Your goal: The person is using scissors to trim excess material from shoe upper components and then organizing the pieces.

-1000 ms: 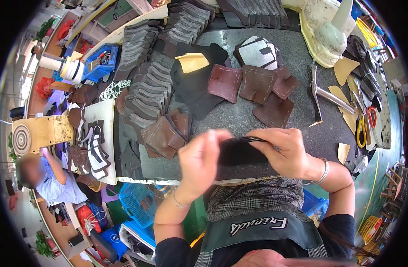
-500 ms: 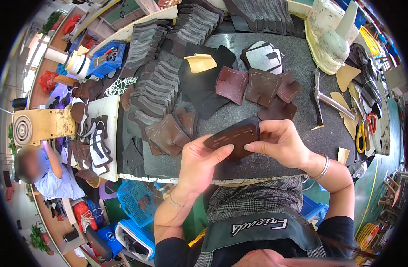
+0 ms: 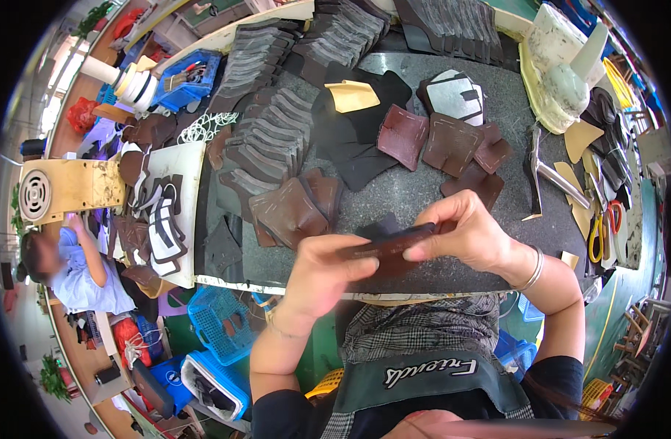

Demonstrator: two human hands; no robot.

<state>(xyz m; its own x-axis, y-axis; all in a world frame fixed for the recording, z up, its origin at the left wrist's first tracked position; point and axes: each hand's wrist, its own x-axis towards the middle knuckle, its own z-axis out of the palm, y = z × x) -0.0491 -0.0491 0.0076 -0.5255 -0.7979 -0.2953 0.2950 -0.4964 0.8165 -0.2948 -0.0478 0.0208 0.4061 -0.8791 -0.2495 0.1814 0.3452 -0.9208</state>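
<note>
A dark brown leather piece is held up over the near edge of the bench, turned nearly edge-on and partly blurred. My left hand pinches its left end between thumb and fingers. At the other end, the thumb and fingers of my right hand grip it. Beyond my hands lie brown stitched leather pieces, a reddish one and a white-faced piece. A pile of brown pieces sits just past my left hand.
Rows of overlapping dark leather pieces cover the bench's left and far sides. To the right are a hammer, yellow-handled scissors and a white machine. A co-worker sits at far left. Blue baskets stand below the bench.
The leather piece has tilted from showing its broad brown face to nearly edge-on. Both hands still grip it. The whole view has shifted slightly, with the bench things now further right.
</note>
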